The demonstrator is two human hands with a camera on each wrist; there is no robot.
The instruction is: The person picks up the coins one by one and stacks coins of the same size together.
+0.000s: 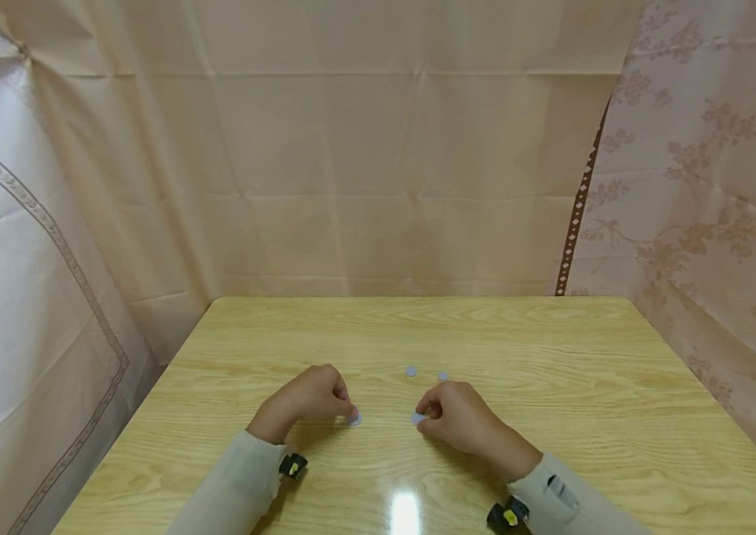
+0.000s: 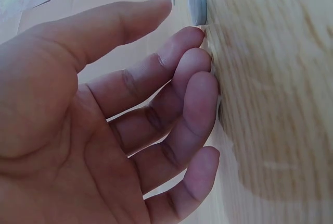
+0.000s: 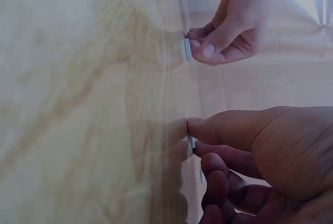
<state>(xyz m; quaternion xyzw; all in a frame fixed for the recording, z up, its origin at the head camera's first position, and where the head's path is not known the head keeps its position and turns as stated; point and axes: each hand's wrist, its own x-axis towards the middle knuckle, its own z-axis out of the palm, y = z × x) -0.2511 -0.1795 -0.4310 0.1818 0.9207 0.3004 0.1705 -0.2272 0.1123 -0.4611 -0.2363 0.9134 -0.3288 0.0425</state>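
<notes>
My left hand [image 1: 314, 392] has its fingertips at the edge of a small pale round disc [image 1: 355, 419] on the table. In the left wrist view that disc [image 2: 197, 1] looks two-layered; the index fingertip is right beside it, the thumb [image 2: 151, 15] a small gap away, the other fingers loosely bent. My right hand [image 1: 461, 417] holds another pale disc [image 1: 416, 419] between thumb and index finger, close over the wood. The right wrist view shows this disc [image 3: 192, 142] edge-on, partly hidden by the fingertips.
Two more pale discs, one [image 1: 411, 371] left of the other [image 1: 442, 376], lie beyond my right hand. The wood-grain table [image 1: 271, 334] is bordered by hanging cloth [image 1: 378, 171] at the back and both sides. A dark camera band [image 1: 508, 515] sits at each wrist.
</notes>
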